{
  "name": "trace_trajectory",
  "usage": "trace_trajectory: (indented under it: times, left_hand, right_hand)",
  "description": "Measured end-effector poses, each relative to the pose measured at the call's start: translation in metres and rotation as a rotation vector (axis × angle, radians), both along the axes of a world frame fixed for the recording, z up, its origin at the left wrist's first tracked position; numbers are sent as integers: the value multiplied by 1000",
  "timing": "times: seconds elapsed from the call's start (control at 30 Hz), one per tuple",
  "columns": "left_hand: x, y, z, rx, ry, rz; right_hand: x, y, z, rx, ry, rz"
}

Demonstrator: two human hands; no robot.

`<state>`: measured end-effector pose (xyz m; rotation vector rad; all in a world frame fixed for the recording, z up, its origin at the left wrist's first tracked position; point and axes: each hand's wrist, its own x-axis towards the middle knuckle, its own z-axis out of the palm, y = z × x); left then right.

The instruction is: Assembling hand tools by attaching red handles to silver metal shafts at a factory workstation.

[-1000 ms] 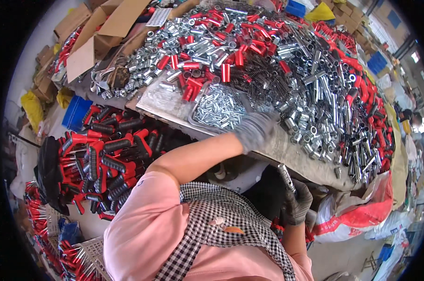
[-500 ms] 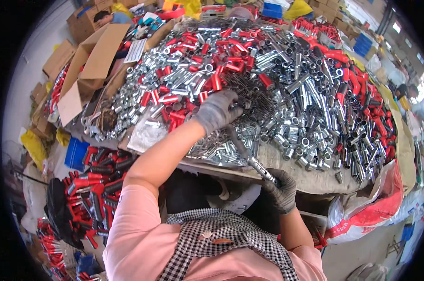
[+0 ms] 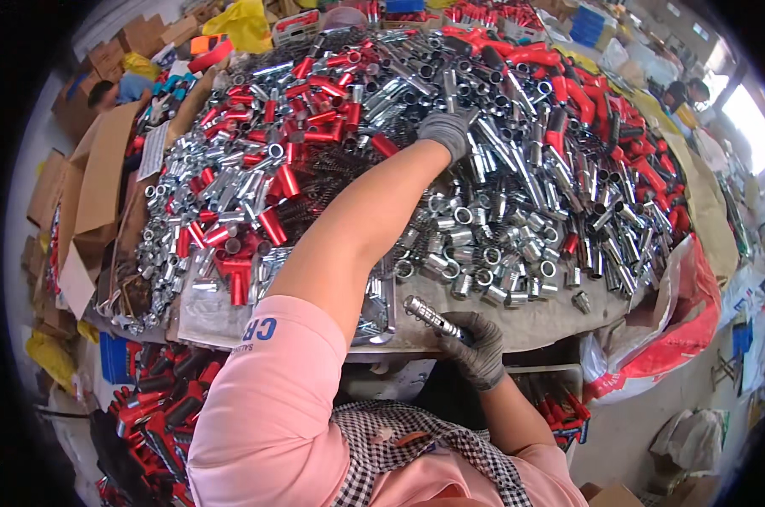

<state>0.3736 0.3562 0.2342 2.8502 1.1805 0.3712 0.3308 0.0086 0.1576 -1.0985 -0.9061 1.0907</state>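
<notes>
My left hand (image 3: 447, 131), in a grey glove, is stretched far across the table and rests on a heap of shiny metal tubes (image 3: 518, 177). Whether it grips one I cannot tell. My right hand (image 3: 477, 346), also gloved, stays at the near table edge and is closed around a short silver metal shaft (image 3: 430, 315) that points up and to the left. Red sleeves (image 3: 274, 225) lie mixed with the chrome parts to the left of my arm.
The table (image 3: 518, 325) is piled with chrome tubes, rings and red handles. Open cardboard boxes (image 3: 99, 182) stand at the left. A red and white sack (image 3: 683, 334) hangs at the right edge. Crates of red and black handles (image 3: 150, 406) sit below. Another person (image 3: 683, 91) is at the far right.
My left arm has reached farther out, from the near tray of small parts to the far heap of tubes. My right hand has kept the silver shaft near the table edge.
</notes>
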Motion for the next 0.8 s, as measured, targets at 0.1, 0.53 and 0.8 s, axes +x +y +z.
trace_trajectory:
  times: [0.1,0.53,0.8]
  left_hand:
    - [6,51,-23,-77,-113,128]
    - [-234,-187,26,-1101,-1148,-279]
    - [-360,-313,8,-1173,-1397,-58]
  right_hand:
    - [0,-8,-3,-7,-19,7]
    - [-42,-92,6,-5,-322,-182]
    - [-108,-121,25,7,-439,-82]
